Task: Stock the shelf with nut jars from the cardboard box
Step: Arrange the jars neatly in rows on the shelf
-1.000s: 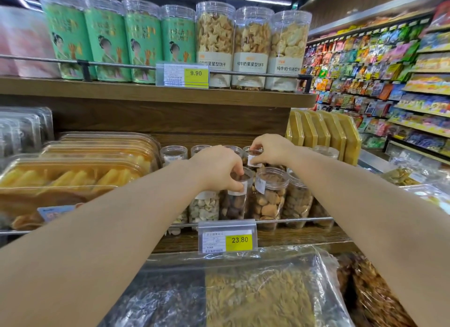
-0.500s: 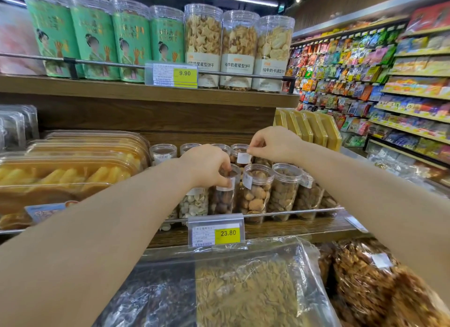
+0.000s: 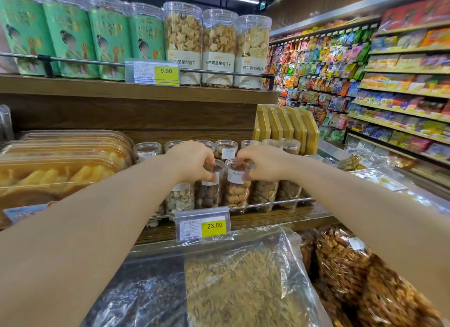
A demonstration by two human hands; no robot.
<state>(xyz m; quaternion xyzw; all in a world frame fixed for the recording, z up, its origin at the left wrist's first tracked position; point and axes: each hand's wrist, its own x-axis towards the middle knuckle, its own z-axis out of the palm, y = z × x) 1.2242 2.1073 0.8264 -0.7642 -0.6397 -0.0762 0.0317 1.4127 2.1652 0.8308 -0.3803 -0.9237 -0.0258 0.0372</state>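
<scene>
Several clear nut jars stand in rows on the wooden middle shelf point(image 3: 267, 219), behind a thin metal rail. My left hand point(image 3: 192, 162) grips the top of a front-row jar of dark nuts point(image 3: 209, 192). My right hand point(image 3: 263, 162) grips the lid of the neighbouring jar of pale cashew-like nuts point(image 3: 237, 192). Left of these stands a jar of white nuts point(image 3: 180, 200); more jars point(image 3: 264, 192) sit to the right under my right wrist. Back-row jars point(image 3: 225, 149) show above my hands. No cardboard box is in view.
Flat trays of yellow dried fruit point(image 3: 60, 166) fill the shelf's left. A 23.80 price tag point(image 3: 203, 224) hangs on the rail. Tall biscuit canisters point(image 3: 219, 46) line the upper shelf. Bulk bags of seeds point(image 3: 238, 278) lie below. A snack aisle point(image 3: 365, 83) runs right.
My right hand has come down from a back-row jar onto the front-row cashew jar beside my left hand. My left hand stays on the dark-nut jar. The camera has shifted closer.
</scene>
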